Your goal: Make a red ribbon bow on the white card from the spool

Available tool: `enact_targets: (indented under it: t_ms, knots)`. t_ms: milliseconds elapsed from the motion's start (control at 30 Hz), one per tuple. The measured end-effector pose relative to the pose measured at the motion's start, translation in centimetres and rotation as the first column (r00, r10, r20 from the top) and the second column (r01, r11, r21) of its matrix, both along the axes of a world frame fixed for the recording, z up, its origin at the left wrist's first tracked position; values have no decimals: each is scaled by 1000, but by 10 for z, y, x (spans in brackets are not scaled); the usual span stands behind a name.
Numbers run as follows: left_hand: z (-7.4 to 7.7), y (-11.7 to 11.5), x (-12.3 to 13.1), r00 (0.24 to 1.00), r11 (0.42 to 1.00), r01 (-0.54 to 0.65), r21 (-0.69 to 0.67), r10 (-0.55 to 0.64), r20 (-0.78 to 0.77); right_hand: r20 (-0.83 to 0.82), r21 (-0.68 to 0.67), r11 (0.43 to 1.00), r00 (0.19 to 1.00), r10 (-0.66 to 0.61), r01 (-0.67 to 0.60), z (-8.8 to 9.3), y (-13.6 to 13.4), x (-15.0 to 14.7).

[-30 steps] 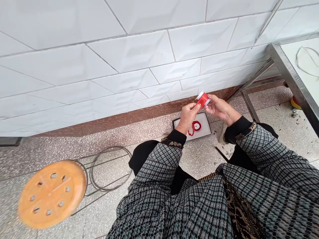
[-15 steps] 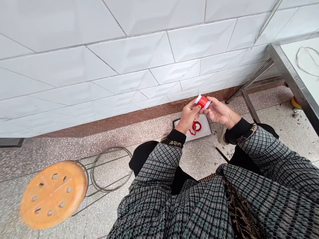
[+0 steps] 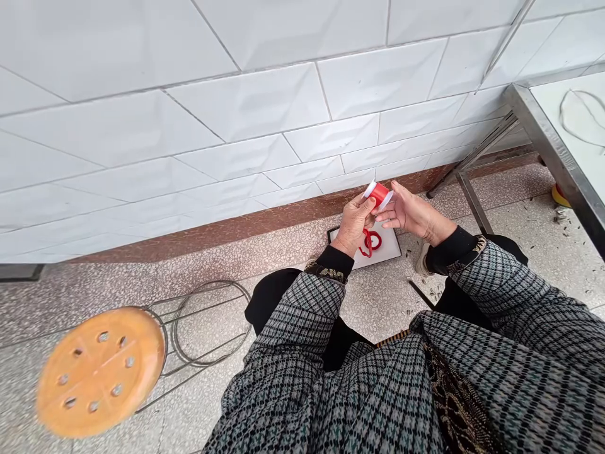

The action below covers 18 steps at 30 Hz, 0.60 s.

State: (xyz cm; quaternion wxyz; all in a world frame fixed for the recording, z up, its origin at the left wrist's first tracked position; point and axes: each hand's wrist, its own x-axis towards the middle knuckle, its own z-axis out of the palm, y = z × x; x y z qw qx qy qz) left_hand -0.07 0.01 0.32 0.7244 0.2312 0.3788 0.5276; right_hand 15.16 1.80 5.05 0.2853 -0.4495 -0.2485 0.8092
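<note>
A white spool wound with red ribbon or thread [image 3: 379,195] is pinched in my left hand [image 3: 353,222], tilted, with its white flanges showing at both ends. My right hand [image 3: 414,213] is just right of the spool, its fingers apart and partly stretched toward it; whether a fingertip touches the spool, I cannot tell. Under the hands, a red ring-shaped roll [image 3: 375,241] with a loose red strip lies on a white, dark-edged tray or board [image 3: 390,248] on the floor.
An orange round stool seat [image 3: 100,372] with a wire frame [image 3: 208,321] lies tipped at the left. A metal-framed table [image 3: 543,126] stands at the right, a thin cord [image 3: 564,116] on its top. White tiled wall [image 3: 283,94] rises ahead. Small scraps litter the floor.
My right hand's fingers have opened and come away from the spool's right end. The spool has shifted slightly left in my left hand.
</note>
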Motion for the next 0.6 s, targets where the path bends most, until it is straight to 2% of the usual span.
enact_targets:
  t_ms: [67,167,300,433,600]
  knots:
    - [0,0,1,999,999,-31,4,32,-15,96,152,988,994,-56,41,-2,-3,-2]
    - [0,0,2,999,999,-47,17,48,-12,165,341,936,975,-152,88,-9,-6,-4]
    - [1,0,4,999,999,-43,13,43,-3,203,485,870,956,-210,88,-22,-6,-8]
    - [1,-1,7,999,999,-26,-21,25,-43,242,497,860,934,-261,112,-29,-2,-9]
    - [0,-3,6,987,999,0,-37,-6,-161,251,401,894,915,-316,199,-21,6,-6]
